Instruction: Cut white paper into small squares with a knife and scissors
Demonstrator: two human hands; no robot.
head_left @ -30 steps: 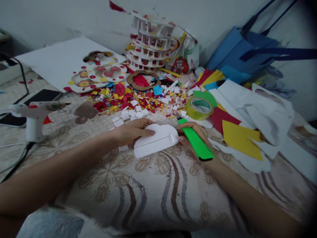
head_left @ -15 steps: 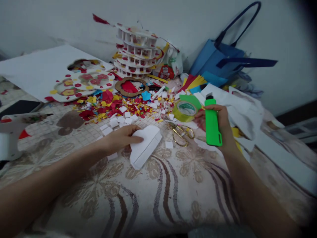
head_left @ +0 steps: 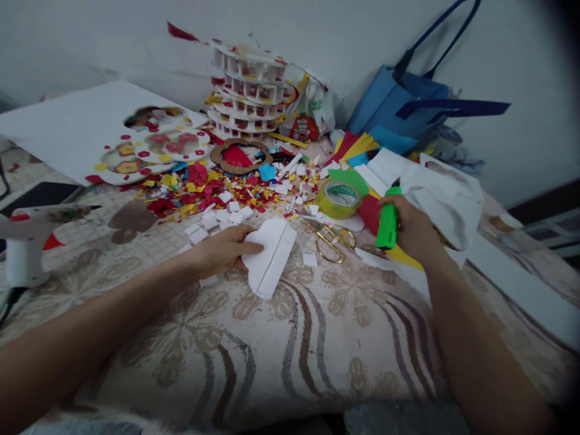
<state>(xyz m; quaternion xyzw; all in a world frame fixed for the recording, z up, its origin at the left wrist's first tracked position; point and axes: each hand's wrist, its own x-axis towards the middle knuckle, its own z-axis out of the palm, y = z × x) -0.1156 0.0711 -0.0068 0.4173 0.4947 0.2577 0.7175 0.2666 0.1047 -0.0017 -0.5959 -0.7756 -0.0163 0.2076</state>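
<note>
My left hand (head_left: 222,249) presses its fingers down on a white foam-board piece (head_left: 270,255) with a rounded top, lying on the patterned cloth. My right hand (head_left: 410,228) is closed round a green utility knife (head_left: 388,225), held upright over red and yellow paper sheets (head_left: 399,254) to the right. Gold scissors (head_left: 333,237) lie between the two hands, just right of the white piece.
A roll of yellow-green tape (head_left: 339,199) sits behind the scissors. Paper scraps (head_left: 217,193) litter the middle. A stacked white model (head_left: 254,90), a blue bag (head_left: 399,109) and white sheets (head_left: 444,193) stand behind. A glue gun (head_left: 27,238) rests at the left.
My right hand carried the green knife away from the white piece, up to the right, then lowered it over the coloured paper. My left hand turned the white piece, uncovering the scissors.
</note>
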